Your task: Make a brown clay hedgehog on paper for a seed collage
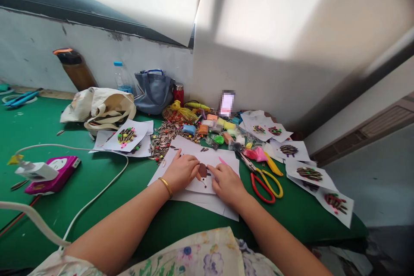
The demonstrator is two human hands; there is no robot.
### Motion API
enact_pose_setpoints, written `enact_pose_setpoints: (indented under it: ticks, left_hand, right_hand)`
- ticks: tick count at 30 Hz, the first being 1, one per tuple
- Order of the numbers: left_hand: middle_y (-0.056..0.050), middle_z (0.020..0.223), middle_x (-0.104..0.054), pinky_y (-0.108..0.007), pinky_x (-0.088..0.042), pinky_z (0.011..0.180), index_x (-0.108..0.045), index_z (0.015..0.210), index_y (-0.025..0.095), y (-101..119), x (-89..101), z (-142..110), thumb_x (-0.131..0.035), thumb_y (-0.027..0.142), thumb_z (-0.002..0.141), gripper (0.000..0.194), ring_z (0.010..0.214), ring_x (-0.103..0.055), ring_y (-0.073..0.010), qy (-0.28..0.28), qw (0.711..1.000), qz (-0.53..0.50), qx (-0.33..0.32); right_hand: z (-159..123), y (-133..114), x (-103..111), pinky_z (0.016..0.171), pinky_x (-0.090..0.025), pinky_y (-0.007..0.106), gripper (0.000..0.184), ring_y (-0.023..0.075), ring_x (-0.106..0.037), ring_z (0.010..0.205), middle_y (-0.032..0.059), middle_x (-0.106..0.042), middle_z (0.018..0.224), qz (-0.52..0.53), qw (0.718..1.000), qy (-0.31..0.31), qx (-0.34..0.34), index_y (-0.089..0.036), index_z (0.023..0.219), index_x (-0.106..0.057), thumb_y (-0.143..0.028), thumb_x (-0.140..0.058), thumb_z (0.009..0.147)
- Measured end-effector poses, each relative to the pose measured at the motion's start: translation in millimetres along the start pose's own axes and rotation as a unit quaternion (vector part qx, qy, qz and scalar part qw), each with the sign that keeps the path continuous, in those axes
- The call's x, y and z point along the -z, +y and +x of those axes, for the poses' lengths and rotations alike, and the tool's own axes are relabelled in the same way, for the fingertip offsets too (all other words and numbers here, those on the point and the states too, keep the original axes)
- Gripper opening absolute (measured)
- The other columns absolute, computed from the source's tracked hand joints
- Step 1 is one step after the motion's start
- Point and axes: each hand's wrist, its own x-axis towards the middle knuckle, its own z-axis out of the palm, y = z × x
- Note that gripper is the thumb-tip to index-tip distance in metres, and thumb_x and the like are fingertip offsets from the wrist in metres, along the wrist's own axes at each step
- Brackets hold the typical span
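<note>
A brown clay shape (203, 170) with a pale pointed end and small dark dots lies on a sheet of white paper (190, 186). My left hand (183, 171) rests on the paper with its fingertips at the left edge of the clay. Opposite it, the index finger of my right hand (227, 181) is stretched out to the clay's right side, while its other fingers are curled. Neither hand visibly lifts anything. A few sunflower seeds (204, 149) lie on the sheet above the clay, and a thin pink strip (222, 161) is beside my right hand.
Right of the paper are scissors (262, 181) and a yellow-handled cutter (273, 164). Behind are loose sunflower seeds (164, 138) and bagged clay (203, 129). Seed-decorated sheets (127, 136) lie on both sides. A white cable (97, 200) crosses the green table at left, near a purple power strip (53, 174).
</note>
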Motion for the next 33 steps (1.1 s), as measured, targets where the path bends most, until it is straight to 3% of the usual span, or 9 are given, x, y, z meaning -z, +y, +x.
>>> enact_pose_setpoints:
  ticks: [21,26,28,30,33]
  left_hand:
    - [-0.004,0.104,-0.070,-0.056,-0.009,0.116,-0.068,0.101,0.023,1.5,2.4,-0.2,-0.036,0.028,0.098,0.032,0.101,-0.063,-0.0201,-0.003,1.000,-0.001,0.001]
    - [-0.004,0.105,-0.070,-0.054,-0.007,0.117,-0.067,0.103,0.023,1.2,2.0,-0.6,-0.035,0.028,0.098,0.033,0.102,-0.062,-0.0193,-0.001,1.000,-0.008,0.001]
    - [-0.004,0.106,-0.070,-0.054,-0.005,0.118,-0.068,0.103,0.024,1.5,2.2,-0.5,-0.036,0.028,0.098,0.033,0.102,-0.062,-0.0189,-0.005,1.000,-0.013,0.000]
    - [-0.003,0.107,-0.070,-0.054,-0.005,0.118,-0.068,0.102,0.024,1.9,2.4,-0.1,-0.035,0.028,0.098,0.033,0.102,-0.062,-0.0186,-0.008,1.000,-0.016,-0.002]
    - [-0.003,0.107,-0.069,-0.054,-0.006,0.118,-0.067,0.101,0.024,1.9,2.2,0.6,-0.035,0.027,0.098,0.033,0.104,-0.062,-0.0185,-0.008,1.000,-0.018,-0.007]
  right_hand:
    - [-1.3,3.6,-4.4,0.087,-0.044,0.031,0.043,0.0206,-0.055,0.096,0.0065,-0.059,0.099,0.007,1.000,0.013,0.014,-0.026,0.131,-0.059,-0.021,-0.053,0.088]
    - [0.7,18.6,-5.7,0.086,-0.047,0.031,0.042,0.0189,-0.058,0.094,0.0069,-0.063,0.103,0.059,0.995,0.077,-0.006,-0.021,0.134,-0.053,-0.022,-0.046,0.093]
    - [3.5,29.0,-2.2,0.088,-0.046,0.033,0.032,0.0213,-0.058,0.099,0.0095,-0.063,0.106,0.018,0.992,0.111,-0.049,-0.018,0.122,-0.061,-0.026,-0.048,0.094]
    - [7.9,38.7,3.3,0.088,-0.044,0.034,0.026,0.0238,-0.057,0.101,0.0114,-0.063,0.106,-0.047,0.990,0.098,-0.094,-0.017,0.111,-0.064,-0.031,-0.051,0.094]
    - [17.6,47.3,12.6,0.081,-0.043,0.032,0.020,0.0238,-0.059,0.096,0.0111,-0.063,0.101,-0.102,0.987,0.023,-0.119,-0.017,0.099,-0.065,-0.033,-0.055,0.092]
